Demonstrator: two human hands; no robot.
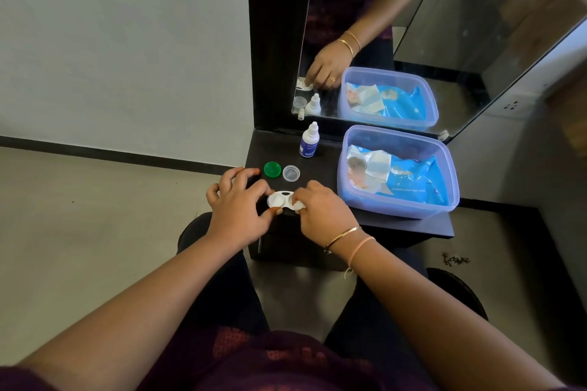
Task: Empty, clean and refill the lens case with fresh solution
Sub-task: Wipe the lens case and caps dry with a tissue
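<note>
A white two-well lens case point(279, 199) lies on the dark shelf point(320, 165) near its front edge. My left hand point(238, 203) pinches the case's left well between thumb and forefinger. My right hand point(320, 209) presses a small white wipe point(298, 206) onto the case's right well, which is hidden under it. Both caps are off and lie just behind the case: a green cap point(272, 169) and a clear cap point(291, 173). A small white solution bottle point(309, 141) with a blue label stands upright further back, its nozzle cap on.
A translucent blue plastic tub point(444, 168) holding a blue wet-wipe pack sits on the shelf's right half. A mirror point(413, 25) rises behind the shelf. The shelf's front edge lies just under my hands, with my knees and the floor below.
</note>
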